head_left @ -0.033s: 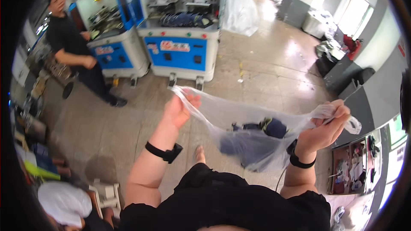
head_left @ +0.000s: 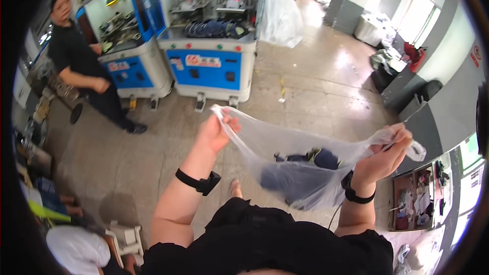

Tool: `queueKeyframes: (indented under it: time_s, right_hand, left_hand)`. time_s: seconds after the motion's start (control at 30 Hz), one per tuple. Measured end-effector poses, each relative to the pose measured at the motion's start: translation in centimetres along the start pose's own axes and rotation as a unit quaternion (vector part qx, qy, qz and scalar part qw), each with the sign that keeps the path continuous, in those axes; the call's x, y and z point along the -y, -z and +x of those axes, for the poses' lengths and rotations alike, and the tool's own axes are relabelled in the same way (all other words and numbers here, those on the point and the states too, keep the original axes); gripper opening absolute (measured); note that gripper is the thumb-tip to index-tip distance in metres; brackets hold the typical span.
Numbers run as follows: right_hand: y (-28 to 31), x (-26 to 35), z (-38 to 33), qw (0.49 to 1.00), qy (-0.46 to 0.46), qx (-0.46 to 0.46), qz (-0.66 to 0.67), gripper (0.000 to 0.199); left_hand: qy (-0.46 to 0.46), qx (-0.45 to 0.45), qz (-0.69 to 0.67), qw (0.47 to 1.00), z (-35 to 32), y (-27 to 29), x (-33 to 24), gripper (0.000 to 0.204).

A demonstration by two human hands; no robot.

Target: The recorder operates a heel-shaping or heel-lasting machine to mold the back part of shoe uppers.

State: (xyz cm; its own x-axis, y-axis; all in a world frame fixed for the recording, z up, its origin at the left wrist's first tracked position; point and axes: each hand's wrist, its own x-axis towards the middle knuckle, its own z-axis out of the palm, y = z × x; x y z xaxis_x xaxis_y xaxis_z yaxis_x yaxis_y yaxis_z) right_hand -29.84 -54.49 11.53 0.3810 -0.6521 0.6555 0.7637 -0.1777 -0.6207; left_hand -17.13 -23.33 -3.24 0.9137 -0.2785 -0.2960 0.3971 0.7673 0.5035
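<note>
A translucent plastic bag [head_left: 285,131] hangs stretched out in front of me. Dark navy items [head_left: 326,159] that look like folded fabric lie in its sagging lower part; their exact kind is blurred through the film. At the upper left corner of the bag, my left hand [head_left: 216,131] is closed on its edge. My right hand [head_left: 387,155] grips the gathered film at the opposite side, with a twisted white loop of it sticking out past the fingers. Both wrists wear black bands.
Ahead stands a blue-and-white machine [head_left: 209,71] with a navy bundle [head_left: 216,29] on its ledge. A person in black [head_left: 81,61] stands at the left beside another machine. A seated person's white back [head_left: 76,247] is at lower left, a shelf [head_left: 415,201] at right.
My view has shifted slightly, so the machines and the person appear a little further left. Both hands keep their hold on the bag, nearly in place.
</note>
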Motion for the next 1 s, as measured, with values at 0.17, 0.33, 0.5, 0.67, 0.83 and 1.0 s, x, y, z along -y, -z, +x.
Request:
queueKeyframes:
  time_s: [0.17, 0.33, 0.5, 0.67, 0.83, 1.0]
  right_hand:
    - [0.5, -7.2, 5.7, 0.983, 0.014, -0.104, -0.148, 0.029]
    - [-0.2, -13.2, 9.7, 0.95, 0.018, -0.242, -0.197, 0.03]
    - [-5.8, -20.2, 16.9, 0.929, 0.087, -0.328, -0.147, 0.028]
    - [-12.1, -26.8, 28.3, 0.906, 0.232, -0.352, -0.032, 0.027]
    - [-17.2, -33.9, 44.9, 0.906, 0.276, -0.075, 0.311, 0.025]
    - [-29.4, -38.8, 61.5, 0.885, 0.353, 0.012, 0.304, 0.026]
  left_hand:
    - [0.197, 0.076, 0.13, 0.969, 14.3, -6.8, -3.6, 0.022]
    - [0.087, 0.166, 0.54, 0.82, 25.2, -12.8, -5.7, 0.023]
    - [-0.1, 0.168, 0.73, 0.655, 37.7, -20.7, -10.4, 0.028]
    - [-0.094, 0.31, 0.538, 0.778, 47.9, -32.4, -20.0, 0.021]
    - [-0.31, 0.253, 0.577, 0.712, 56.5, -43.6, -31.5, 0.029]
    - [-0.445, 0.09, 0.587, 0.671, 66.3, -47.1, -39.7, 0.024]
